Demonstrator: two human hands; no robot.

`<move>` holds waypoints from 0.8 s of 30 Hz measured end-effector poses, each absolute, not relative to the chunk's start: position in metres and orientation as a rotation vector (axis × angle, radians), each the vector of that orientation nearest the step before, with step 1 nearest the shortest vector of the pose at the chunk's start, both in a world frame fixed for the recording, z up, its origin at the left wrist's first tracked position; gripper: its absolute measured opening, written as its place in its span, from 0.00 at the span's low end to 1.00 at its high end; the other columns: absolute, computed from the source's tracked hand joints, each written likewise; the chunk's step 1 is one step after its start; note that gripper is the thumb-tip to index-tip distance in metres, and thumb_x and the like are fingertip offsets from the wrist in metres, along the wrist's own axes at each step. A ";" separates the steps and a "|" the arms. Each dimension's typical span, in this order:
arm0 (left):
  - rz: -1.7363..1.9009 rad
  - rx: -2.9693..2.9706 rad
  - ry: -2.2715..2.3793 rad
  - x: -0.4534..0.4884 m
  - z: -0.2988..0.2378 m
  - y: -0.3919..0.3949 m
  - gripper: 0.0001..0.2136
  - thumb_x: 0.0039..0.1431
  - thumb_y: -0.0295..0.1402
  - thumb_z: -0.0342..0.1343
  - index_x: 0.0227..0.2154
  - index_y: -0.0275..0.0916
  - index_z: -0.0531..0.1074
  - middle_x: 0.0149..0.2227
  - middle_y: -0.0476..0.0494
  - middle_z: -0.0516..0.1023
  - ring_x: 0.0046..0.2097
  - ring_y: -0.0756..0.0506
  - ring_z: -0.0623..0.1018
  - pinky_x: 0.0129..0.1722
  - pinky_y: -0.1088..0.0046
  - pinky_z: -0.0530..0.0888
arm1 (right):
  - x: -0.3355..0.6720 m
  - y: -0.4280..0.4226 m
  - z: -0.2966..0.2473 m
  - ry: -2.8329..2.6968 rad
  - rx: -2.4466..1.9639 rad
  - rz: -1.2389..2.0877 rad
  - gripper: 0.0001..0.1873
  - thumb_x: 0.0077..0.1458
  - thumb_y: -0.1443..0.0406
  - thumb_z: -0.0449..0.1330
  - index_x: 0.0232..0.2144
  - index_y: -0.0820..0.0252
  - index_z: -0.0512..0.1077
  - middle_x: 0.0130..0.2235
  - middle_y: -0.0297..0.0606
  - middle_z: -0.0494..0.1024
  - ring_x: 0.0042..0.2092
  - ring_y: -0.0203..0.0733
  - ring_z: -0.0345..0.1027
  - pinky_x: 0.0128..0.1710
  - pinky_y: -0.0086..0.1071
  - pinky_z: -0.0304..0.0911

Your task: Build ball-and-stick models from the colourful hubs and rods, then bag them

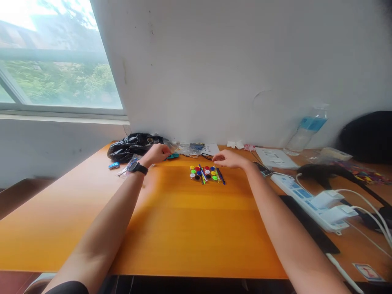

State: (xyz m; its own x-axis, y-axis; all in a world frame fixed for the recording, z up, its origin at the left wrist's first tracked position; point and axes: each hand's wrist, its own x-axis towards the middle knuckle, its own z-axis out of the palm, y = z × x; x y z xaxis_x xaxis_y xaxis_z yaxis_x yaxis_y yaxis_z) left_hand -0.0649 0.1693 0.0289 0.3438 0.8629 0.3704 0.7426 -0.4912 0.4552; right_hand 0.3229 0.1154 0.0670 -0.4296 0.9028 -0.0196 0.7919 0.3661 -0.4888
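My left hand [157, 154], with a dark watch [138, 168] on its wrist, is at the back left of the table. Its fingers are curled together beside a small teal item [173, 155]; what they hold, if anything, cannot be made out. Over the right edge of a group of small paint pots [192, 172] hovers my right hand [229, 158], fingers bent down and pressed together near the brush tips. Whether it pinches anything is too small to see. Several thin paintbrushes [221, 175] lie across the pots, whose lids are yellow, green, white, blue, red and black.
A black plastic bag [131, 147] and a blue small object [114, 165] lie at the back left. Papers [211, 149] rest against the wall. To the right are a phone [262, 168], a power strip [301, 200] with chargers and cables, a dark flat pad [309, 224] and a bottle [306, 128].
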 end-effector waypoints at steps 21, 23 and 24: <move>0.631 2.692 0.863 0.039 0.005 0.128 0.09 0.59 0.29 0.61 0.40 0.40 0.84 0.40 0.42 0.84 0.42 0.42 0.81 0.42 0.71 0.73 | 0.253 0.097 0.034 -2.506 -1.717 0.206 0.10 0.60 0.68 0.62 0.41 0.58 0.83 0.42 0.46 0.85 0.41 0.47 0.78 0.35 0.31 0.61; 0.630 2.713 0.858 0.044 0.004 0.126 0.09 0.59 0.28 0.60 0.40 0.40 0.84 0.39 0.42 0.84 0.40 0.43 0.80 0.40 0.72 0.73 | 0.249 0.095 0.034 -2.504 -1.743 0.131 0.11 0.61 0.68 0.60 0.41 0.58 0.82 0.43 0.47 0.85 0.44 0.49 0.79 0.38 0.31 0.62; 0.631 2.723 0.859 0.046 0.002 0.125 0.08 0.59 0.28 0.60 0.38 0.40 0.84 0.39 0.42 0.83 0.40 0.44 0.80 0.40 0.72 0.73 | 0.248 0.094 0.034 -2.509 -1.750 0.103 0.11 0.62 0.68 0.59 0.40 0.57 0.82 0.44 0.47 0.85 0.44 0.50 0.79 0.39 0.31 0.62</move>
State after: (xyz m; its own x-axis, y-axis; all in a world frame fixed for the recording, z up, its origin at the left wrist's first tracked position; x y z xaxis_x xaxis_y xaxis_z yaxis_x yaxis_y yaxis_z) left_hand 0.0464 0.1248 0.0023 0.7374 0.5872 0.3340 0.4941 -0.8059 0.3260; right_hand 0.2481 0.0942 0.0339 -0.3440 0.9386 0.0278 0.9331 0.3450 -0.1011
